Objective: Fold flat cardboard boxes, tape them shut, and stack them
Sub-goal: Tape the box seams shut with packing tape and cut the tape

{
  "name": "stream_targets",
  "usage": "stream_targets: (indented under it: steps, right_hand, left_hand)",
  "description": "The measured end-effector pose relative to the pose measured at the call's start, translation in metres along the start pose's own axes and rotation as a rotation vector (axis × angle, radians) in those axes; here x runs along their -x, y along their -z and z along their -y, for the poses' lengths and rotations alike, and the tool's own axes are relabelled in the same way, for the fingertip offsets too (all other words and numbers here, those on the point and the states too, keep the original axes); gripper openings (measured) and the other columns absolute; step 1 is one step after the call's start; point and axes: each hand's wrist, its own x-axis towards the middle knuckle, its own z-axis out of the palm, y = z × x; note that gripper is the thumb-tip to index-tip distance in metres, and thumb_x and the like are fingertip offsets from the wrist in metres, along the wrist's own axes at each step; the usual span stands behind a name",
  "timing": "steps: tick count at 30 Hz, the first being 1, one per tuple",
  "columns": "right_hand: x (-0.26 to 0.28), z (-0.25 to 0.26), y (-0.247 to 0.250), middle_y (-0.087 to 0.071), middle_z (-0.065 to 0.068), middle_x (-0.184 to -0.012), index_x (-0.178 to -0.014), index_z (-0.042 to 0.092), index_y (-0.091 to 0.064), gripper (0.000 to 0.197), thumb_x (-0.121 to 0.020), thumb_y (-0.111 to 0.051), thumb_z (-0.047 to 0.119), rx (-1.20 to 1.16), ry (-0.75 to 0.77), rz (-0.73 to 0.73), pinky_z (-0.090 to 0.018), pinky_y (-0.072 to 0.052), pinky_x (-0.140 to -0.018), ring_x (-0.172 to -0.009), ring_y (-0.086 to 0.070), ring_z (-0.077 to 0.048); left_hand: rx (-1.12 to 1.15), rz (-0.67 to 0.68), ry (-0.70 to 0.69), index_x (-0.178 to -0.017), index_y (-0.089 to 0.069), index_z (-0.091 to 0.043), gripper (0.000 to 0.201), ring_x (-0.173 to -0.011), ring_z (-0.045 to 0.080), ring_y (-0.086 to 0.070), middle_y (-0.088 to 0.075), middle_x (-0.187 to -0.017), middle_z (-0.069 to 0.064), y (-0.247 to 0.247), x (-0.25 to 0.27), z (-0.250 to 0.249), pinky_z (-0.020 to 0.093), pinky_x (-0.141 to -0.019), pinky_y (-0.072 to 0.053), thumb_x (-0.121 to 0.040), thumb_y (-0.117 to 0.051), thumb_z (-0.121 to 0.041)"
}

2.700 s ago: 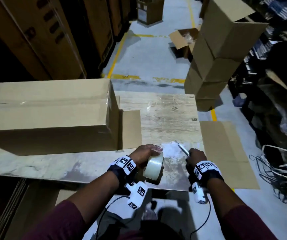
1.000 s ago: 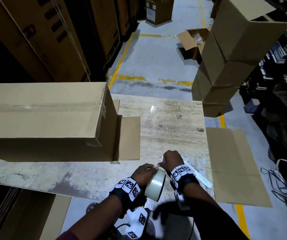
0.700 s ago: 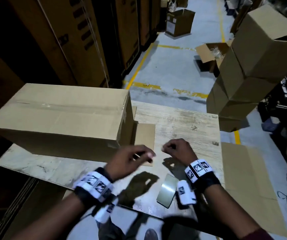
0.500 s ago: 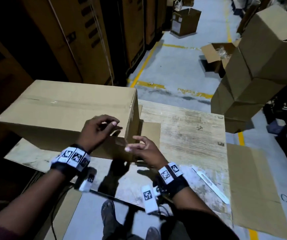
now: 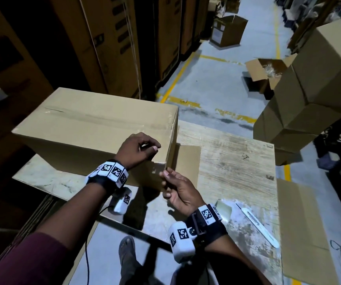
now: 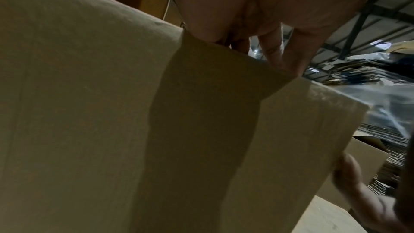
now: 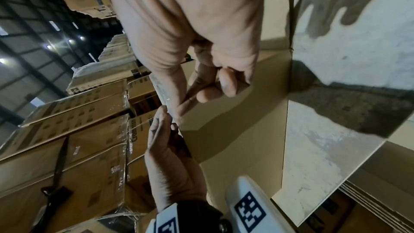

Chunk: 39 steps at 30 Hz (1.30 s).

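Two hands: both at the near right corner of one taped box.
Taped box [image 5: 95, 128]: closed, standing on the worktable [image 5: 235, 161] toward its left side; a strip of clear tape runs along the top seam and over the right edge.
Left hand [image 5: 137, 150]: resting on the box's top near the right front corner, fingers curled with thumb and forefinger tips close together; whether they pinch the tape end cannot be told. In the left wrist view the fingers [image 6: 275, 50] reach down onto the top edge.
Right hand [image 5: 180, 188]: just beside the box's right front vertical edge, palm turned toward the box. In the right wrist view the thumb and forefinger press together at the taped corner, the other fingers [image 7: 226, 84] curled loosely behind; it appears to pinch the tape flap, though the tape itself is hard to make out.
Loose cardboard flap [image 5: 188, 161]: flat on the table, touching the box's right end.
Tape roll [image 5: 224, 209]: on the table just behind the right wrist, partly hidden.
Cutter [image 5: 257, 227]: white, lying on the table's near right part, apart from both hands.
Stacked boxes [image 5: 309, 95]: finished stack on the floor to the right of the table.
Flat cardboard sheet [image 5: 301, 223]: lying beside the table's right edge.
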Motion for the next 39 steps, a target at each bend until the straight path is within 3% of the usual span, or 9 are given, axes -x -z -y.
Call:
stream_targets:
  steps: [6, 8, 12, 15, 19, 22, 28, 34, 39]
  right_hand:
    - [-0.001, 0.002, 0.0, -0.071, -0.003, -0.095, -0.103, 0.016, -0.056, 0.024, -0.085, -0.068, 0.006, 0.035, -0.061, 0.09, -0.017, -0.033, -0.044, -0.068, -0.057, -0.009]
    - [-0.003, 0.007, 0.003, -0.073, -0.006, -0.098, -0.107, 0.014, -0.054, 0.029, -0.084, -0.07, 0.005, 0.08, -0.056, 0.075, -0.018, -0.034, -0.044, -0.069, -0.06, -0.01]
    - [-0.006, 0.028, 0.011, -0.076, -0.014, -0.101, -0.11, 0.009, -0.06, 0.028, -0.087, -0.076, 0.007, 0.57, -0.076, 0.069, -0.023, -0.042, -0.047, -0.078, -0.064, -0.022]
    - [-0.009, 0.05, 0.018, -0.074, -0.008, -0.097, -0.11, 0.014, -0.063, 0.031, -0.086, -0.07, -0.005, 0.912, 0.184, -0.205, -0.04, -0.06, -0.068, -0.088, -0.07, -0.027]
    - [-0.018, 0.071, 0.007, -0.077, 0.0, -0.1, -0.105, 0.024, -0.075, 0.023, -0.095, -0.065, 0.006, 0.828, 0.658, -0.291, -0.03, -0.06, -0.074, -0.093, -0.073, -0.015]
    - [-0.021, 0.056, -0.01, -0.078, 0.009, -0.094, -0.105, 0.021, -0.08, 0.015, -0.094, -0.071, 0.016, 0.914, 0.708, -0.242, -0.023, -0.057, -0.084, -0.091, -0.073, -0.005]
    - [-0.012, 0.03, -0.004, -0.078, 0.006, -0.089, -0.096, 0.008, -0.082, 0.009, -0.088, -0.077, 0.007, 0.851, 0.733, -0.232, -0.01, -0.05, -0.075, -0.085, -0.072, 0.0]
    - [-0.014, 0.046, 0.007, -0.078, 0.007, -0.089, -0.093, 0.016, -0.083, 0.011, -0.083, -0.083, 0.014, 1.012, 0.686, -0.098, -0.023, -0.057, -0.084, -0.089, -0.073, -0.006]
    - [-0.023, 0.048, 0.008, -0.075, 0.006, -0.084, -0.088, 0.017, -0.082, 0.012, -0.077, -0.087, 0.016, 1.174, 0.825, -0.055, -0.016, -0.052, -0.075, -0.081, -0.071, -0.005]
  left_hand:
    - [-0.045, 0.005, 0.023, -0.096, -0.076, -0.035, 0.018, -0.099, 0.015, -0.053, -0.06, -0.091, -0.006, -0.006, -0.002, 0.001, 0.026, -0.079, -0.04, -0.081, -0.069, -0.042]
    - [-0.055, 0.0, 0.026, -0.097, -0.075, -0.035, 0.013, -0.101, 0.014, -0.05, -0.057, -0.09, -0.01, -0.008, -0.001, -0.001, 0.019, -0.078, -0.038, -0.084, -0.074, -0.037]
    - [-0.079, 0.002, 0.022, -0.099, -0.074, -0.035, 0.013, -0.102, 0.011, -0.048, -0.055, -0.091, -0.015, -0.008, -0.002, -0.001, 0.013, -0.077, -0.035, -0.086, -0.075, -0.034]
    - [-0.063, 0.006, 0.025, -0.099, -0.074, -0.035, 0.014, -0.104, 0.013, -0.048, -0.055, -0.091, -0.016, -0.007, -0.001, -0.001, 0.024, -0.08, -0.039, -0.086, -0.076, -0.033]
    - [-0.056, 0.007, 0.031, -0.1, -0.074, -0.035, 0.014, -0.104, 0.011, -0.048, -0.055, -0.09, -0.015, -0.007, -0.001, -0.002, 0.019, -0.079, -0.039, -0.086, -0.075, -0.034]
    - [-0.065, 0.005, 0.027, -0.1, -0.074, -0.036, 0.014, -0.103, 0.011, -0.048, -0.056, -0.092, -0.015, -0.008, -0.003, -0.002, 0.017, -0.078, -0.037, -0.086, -0.075, -0.034]
    - [-0.067, 0.012, 0.024, -0.099, -0.074, -0.039, 0.015, -0.101, 0.009, -0.048, -0.057, -0.094, -0.015, -0.007, -0.003, 0.003, 0.017, -0.08, -0.037, -0.084, -0.076, -0.035]
    - [-0.074, 0.035, 0.023, -0.1, -0.073, -0.039, 0.016, -0.1, 0.007, -0.046, -0.057, -0.095, -0.016, -0.007, -0.004, 0.002, 0.024, -0.08, -0.039, -0.084, -0.076, -0.037]
    - [-0.063, 0.043, 0.03, -0.098, -0.071, -0.043, 0.027, -0.102, 0.008, -0.048, -0.058, -0.095, -0.015, -0.007, -0.004, 0.003, 0.029, -0.085, -0.043, -0.075, -0.072, -0.056]
